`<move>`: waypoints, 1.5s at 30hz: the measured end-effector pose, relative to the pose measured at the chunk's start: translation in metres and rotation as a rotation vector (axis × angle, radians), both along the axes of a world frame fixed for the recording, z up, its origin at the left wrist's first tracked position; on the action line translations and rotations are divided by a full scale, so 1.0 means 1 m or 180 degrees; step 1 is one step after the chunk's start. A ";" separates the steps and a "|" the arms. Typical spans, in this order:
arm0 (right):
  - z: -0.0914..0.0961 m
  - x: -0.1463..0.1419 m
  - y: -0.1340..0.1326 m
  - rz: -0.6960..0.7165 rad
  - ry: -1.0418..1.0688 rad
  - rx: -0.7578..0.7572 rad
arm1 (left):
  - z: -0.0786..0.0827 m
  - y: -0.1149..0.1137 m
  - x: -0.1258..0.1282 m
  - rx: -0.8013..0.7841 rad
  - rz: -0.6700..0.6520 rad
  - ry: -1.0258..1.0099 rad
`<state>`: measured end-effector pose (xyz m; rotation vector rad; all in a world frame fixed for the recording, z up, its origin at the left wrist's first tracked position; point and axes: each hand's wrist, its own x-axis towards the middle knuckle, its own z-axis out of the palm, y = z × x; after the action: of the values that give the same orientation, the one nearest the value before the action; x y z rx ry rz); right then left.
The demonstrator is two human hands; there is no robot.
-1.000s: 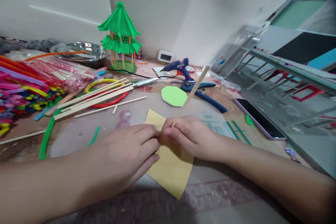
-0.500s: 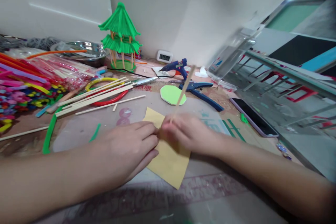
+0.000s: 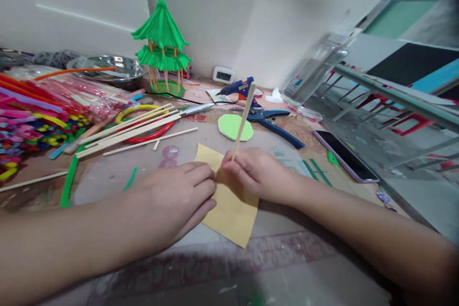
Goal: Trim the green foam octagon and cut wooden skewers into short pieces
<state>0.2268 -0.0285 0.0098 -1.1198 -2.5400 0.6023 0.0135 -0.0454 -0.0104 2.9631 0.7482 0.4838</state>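
Observation:
My right hand [image 3: 256,174] is closed around a thin wooden stick [image 3: 244,119]. The stick rises from the fist, tilted slightly right; its lower end is hidden. Under both hands lies a yellow sheet [image 3: 233,215], looking like sandpaper. My left hand [image 3: 179,196] presses on the sheet's left side, fingers together and bent, tips partly hidden near the right hand. Just behind sits a light green octagonal piece [image 3: 229,128]. To the left, several wooden sticks [image 3: 132,134] rest across red-handled scissors [image 3: 154,134].
Behind stand a green-roofed model pavilion [image 3: 163,52], a small digital clock [image 3: 224,74] and a blue glue gun [image 3: 238,88]. Blue-handled pliers [image 3: 276,129] and a phone [image 3: 346,157] lie at right. Colourful pipe cleaners [image 3: 32,124] and a metal bowl [image 3: 111,69] fill the left.
The stick in my right hand now stands more upright, its top shifted left. The right hand is less blurred. My left hand stays on the sheet; the view has shifted slightly.

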 end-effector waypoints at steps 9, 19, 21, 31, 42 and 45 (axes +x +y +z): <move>-0.003 -0.005 0.008 -0.0862 0.3326 -0.3207 | -0.002 0.019 -0.003 -0.0570 0.0020 -0.0455; -0.012 -0.012 0.008 -0.0582 0.3580 -0.3618 | 0.002 0.024 -0.001 -0.0672 -0.0131 -0.1423; -0.013 -0.012 0.008 -0.0588 0.3595 -0.3609 | 0.002 0.025 -0.001 -0.0734 -0.0136 -0.1445; -0.020 -0.015 0.006 -0.0339 0.3548 -0.3194 | 0.005 0.023 0.000 -0.0991 -0.0093 -0.1386; -0.016 -0.014 -0.002 -0.0120 0.3346 -0.2746 | 0.006 0.026 -0.003 -0.1410 -0.0510 -0.1193; -0.015 -0.013 -0.002 -0.0171 0.3450 -0.2626 | 0.003 0.026 -0.004 -0.1495 -0.0415 -0.1241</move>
<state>0.2138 -0.0300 -0.0056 -0.6951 -1.3106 1.7362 0.0095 -0.0194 -0.0071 2.3655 0.5313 0.7301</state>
